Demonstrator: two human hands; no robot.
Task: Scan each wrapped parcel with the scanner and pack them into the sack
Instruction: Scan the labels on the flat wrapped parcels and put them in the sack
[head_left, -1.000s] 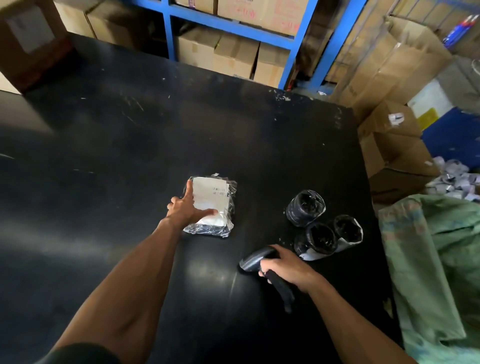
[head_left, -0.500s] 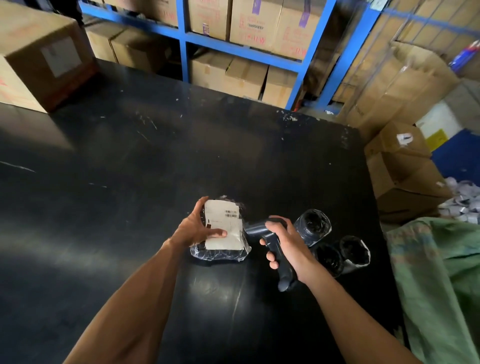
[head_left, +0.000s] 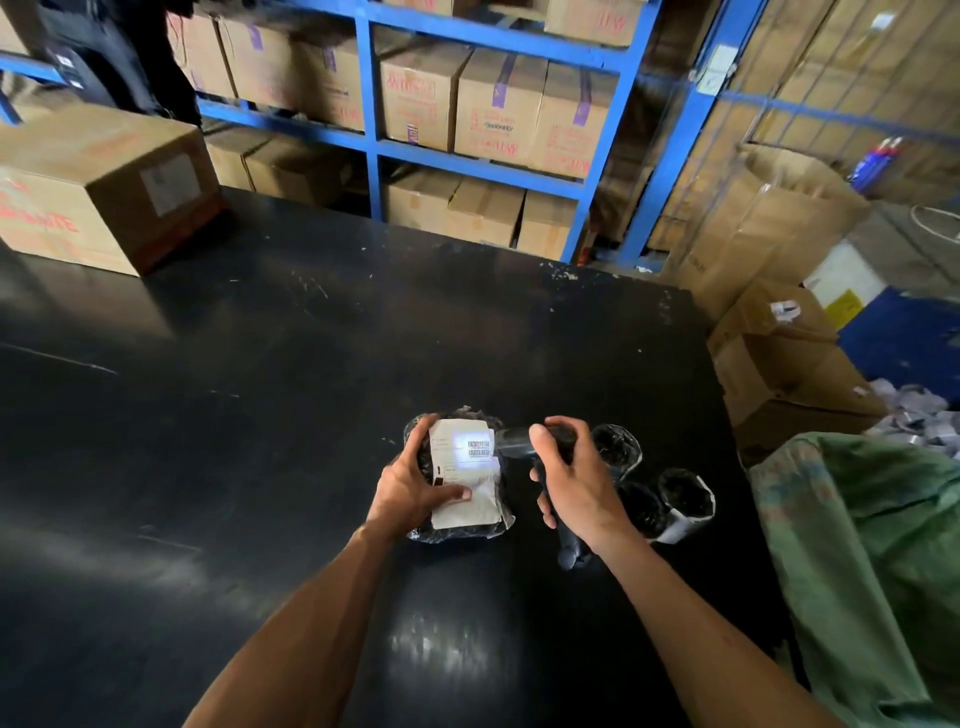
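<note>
My left hand (head_left: 410, 488) grips a clear-wrapped parcel (head_left: 462, 478) with a white label, tilted up off the black table (head_left: 260, 415). My right hand (head_left: 576, 478) holds the black scanner (head_left: 550, 452) by its handle, its head pointing left at the label. A bright patch of light falls on the label's barcode. Three more wrapped dark parcels (head_left: 685, 499) lie just right of my right hand. The green sack (head_left: 872, 561) hangs open beyond the table's right edge.
A large cardboard box (head_left: 98, 192) stands on the table's far left corner. Blue shelving (head_left: 374, 130) full of cartons runs behind the table. More cartons (head_left: 779, 364) and a heap of small parcels (head_left: 914, 415) sit on the floor at the right.
My left hand has lifted the parcel from the table and turned its label up. My right hand raised the scanner and brought it beside the label, where its light now falls on the barcode.
</note>
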